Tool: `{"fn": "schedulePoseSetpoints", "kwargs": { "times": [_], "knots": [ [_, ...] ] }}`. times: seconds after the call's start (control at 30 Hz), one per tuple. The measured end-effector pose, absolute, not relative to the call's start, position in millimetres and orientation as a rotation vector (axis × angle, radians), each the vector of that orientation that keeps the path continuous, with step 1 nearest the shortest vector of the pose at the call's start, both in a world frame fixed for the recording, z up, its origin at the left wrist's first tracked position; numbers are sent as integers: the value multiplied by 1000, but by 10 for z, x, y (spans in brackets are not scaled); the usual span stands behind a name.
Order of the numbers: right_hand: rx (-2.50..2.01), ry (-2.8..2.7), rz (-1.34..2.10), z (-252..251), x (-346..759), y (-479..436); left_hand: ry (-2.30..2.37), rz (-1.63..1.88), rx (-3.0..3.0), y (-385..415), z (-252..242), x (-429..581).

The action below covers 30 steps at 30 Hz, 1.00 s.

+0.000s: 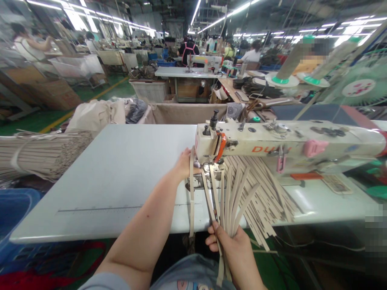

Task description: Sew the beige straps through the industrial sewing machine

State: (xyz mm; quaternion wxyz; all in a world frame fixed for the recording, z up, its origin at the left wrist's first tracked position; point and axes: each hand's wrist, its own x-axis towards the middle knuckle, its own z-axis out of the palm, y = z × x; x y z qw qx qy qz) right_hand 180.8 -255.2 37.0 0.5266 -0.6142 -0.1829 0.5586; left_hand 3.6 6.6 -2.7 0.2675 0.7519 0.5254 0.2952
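The right hand (231, 245) is in front of the cream-coloured metal sewing machine (242, 145), its thumb and forefinger pinching a long, flat beige fabric strip (207, 193), while the other fingers curl around a fan of similar beige strips (231, 197). The pinched strip runs from these fingertips up toward the needle area; the fan spreads just beside it, below the machine's arm.

The left hand (184, 166) reaches in at the needle end of the machine, its thumb stretched toward the presser foot. Its fingertips are partly hidden, so I cannot tell whether they press together on anything. A single hanging beige strip (192, 201) crosses in front of them and drops to the table's near edge.

By the look of it, strips are being fed one after another under the needle; the next move seems to call for the left fingers guiding the strip end straight, clear of the needle, with the right hand keeping the rest separated.

Farther out, a loose beige strip heap (256, 209) lies under the machine's arm, and the smooth white tabletop (133, 169) extends to the machine's left.
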Motion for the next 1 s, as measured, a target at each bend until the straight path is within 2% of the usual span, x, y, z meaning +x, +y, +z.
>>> {"fn": "schedulePoseSetpoints", "kwargs": {
  "times": [0.57, 1.0],
  "knots": [
    [-1478, -274, 1445, 518, 1935, -2681, 1366, 576, 2185, 61, -55, 11],
    [-1498, -300, 1453, 377, 1990, -2837, 1359, 667, 2112, 29, -58, 2]
  ]
}}
